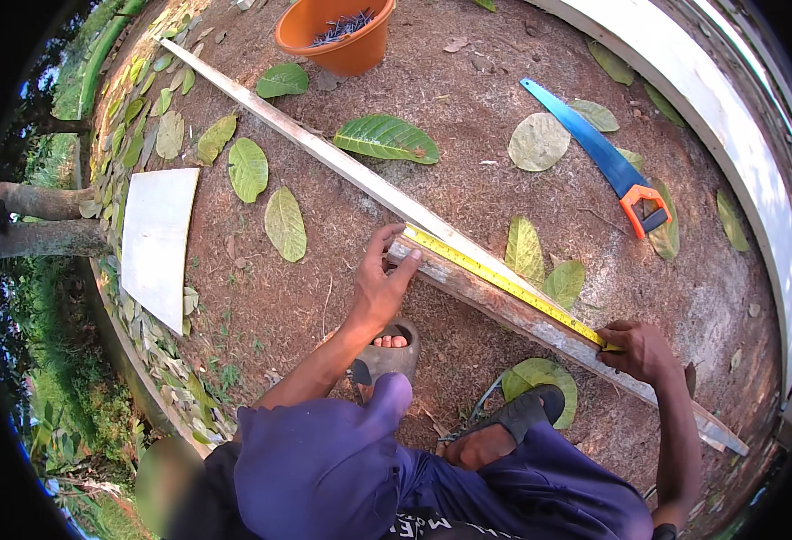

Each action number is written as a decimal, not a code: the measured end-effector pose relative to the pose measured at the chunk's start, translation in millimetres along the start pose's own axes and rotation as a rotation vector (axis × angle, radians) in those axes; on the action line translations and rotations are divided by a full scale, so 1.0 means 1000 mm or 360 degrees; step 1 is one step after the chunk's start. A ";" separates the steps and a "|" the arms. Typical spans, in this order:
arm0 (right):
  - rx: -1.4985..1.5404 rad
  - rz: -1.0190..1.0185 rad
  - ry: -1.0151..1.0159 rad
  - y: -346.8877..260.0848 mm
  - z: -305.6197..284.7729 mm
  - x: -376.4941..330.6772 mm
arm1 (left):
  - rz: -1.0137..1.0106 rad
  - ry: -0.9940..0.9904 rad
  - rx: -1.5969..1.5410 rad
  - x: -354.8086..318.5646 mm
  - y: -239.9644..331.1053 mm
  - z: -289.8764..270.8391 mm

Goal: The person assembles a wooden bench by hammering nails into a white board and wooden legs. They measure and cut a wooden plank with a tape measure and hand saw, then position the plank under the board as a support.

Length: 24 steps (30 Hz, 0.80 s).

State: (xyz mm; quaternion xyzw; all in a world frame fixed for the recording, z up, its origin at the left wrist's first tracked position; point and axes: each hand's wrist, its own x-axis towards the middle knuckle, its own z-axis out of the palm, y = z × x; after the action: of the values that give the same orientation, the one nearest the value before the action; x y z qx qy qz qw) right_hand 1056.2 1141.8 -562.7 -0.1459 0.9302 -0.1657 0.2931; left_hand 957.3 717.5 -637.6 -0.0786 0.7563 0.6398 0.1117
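A short, weathered wooden plank (486, 301) lies slantwise in front of me, beside a long pale wooden strip (297, 135). Along the plank's top runs the yellow blade of a tape measure (504, 283). My left hand (385, 283) is closed around the plank's far left end, the thumb on top by the tape's tip. Further right, my right hand (639, 353) pinches the tape against the plank with curled fingers. The tape's case does not show clearly; that hand may cover it. Both pieces of wood overlap toward the lower right, so their ends there are hard to separate.
A handsaw (605, 162) with blue blade and orange handle lies at the right. An orange bucket (360, 52) of nails stands at the back. A pale board (155, 247) lies left, a long white beam (738, 117) curves along the right. Large leaves (387, 139) litter the ground.
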 end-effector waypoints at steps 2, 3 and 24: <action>-0.0056 -0.0012 0.0079 -0.005 0.003 -0.003 | -0.0045 0.0143 0.0022 0.006 -0.007 0.006; -0.0065 -0.0024 0.0132 -0.004 0.008 -0.004 | -0.0158 0.0207 0.0038 0.012 -0.010 0.006; -0.0534 0.0381 0.0366 -0.042 -0.001 -0.006 | -0.0012 -0.0167 -0.0879 0.069 0.009 -0.010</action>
State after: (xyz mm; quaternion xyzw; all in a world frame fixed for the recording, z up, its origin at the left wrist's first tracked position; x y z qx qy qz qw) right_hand 1067.6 1106.7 -542.2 -0.0613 0.9827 0.0117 0.1746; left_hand 888.0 710.6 -646.3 -0.0756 0.5462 0.8244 0.1275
